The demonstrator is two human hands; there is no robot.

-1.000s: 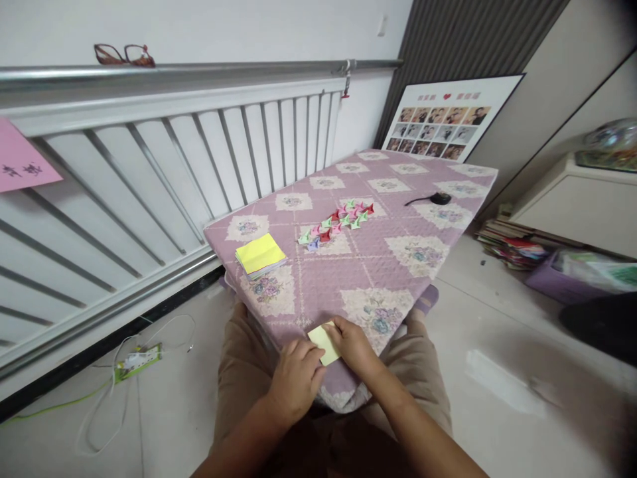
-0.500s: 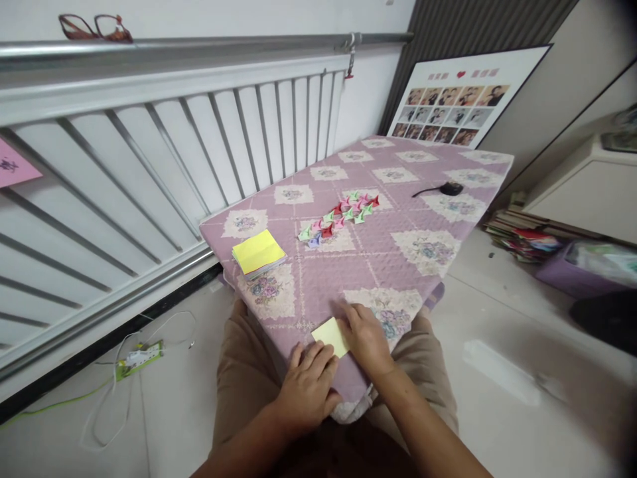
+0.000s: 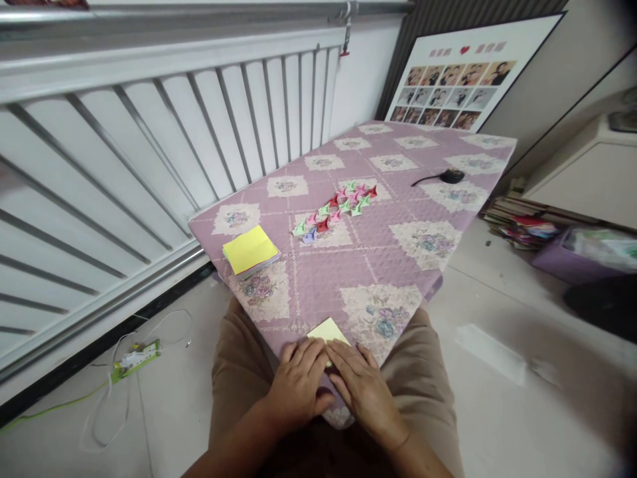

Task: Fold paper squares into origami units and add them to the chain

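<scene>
A pale yellow square of folded paper [image 3: 328,329] lies flat at the near corner of the table. My left hand [image 3: 300,378] rests on its lower left part, fingers stretched out flat. From the right, my right hand [image 3: 365,385] presses on the paper's lower right part, fingers extended, their tips close to those of my left hand. Both hands hide the paper's near edge. Farther left sits a stack of paper sheets [image 3: 251,251], bright yellow on top. Several small folded paper pieces [image 3: 336,211] in green, pink, red and blue stand in rows mid-table.
A pink flowered cloth [image 3: 323,279] covers the table. A black object with a short cable [image 3: 452,176] lies near its right side. Along the left runs a white radiator [image 3: 199,133]. A power strip [image 3: 135,359] with cables is on the floor. A photo board [image 3: 448,79] leans at the back.
My right hand has moved from the paper's right edge down to its near side, beside my left hand. The camera view has tilted down slightly.
</scene>
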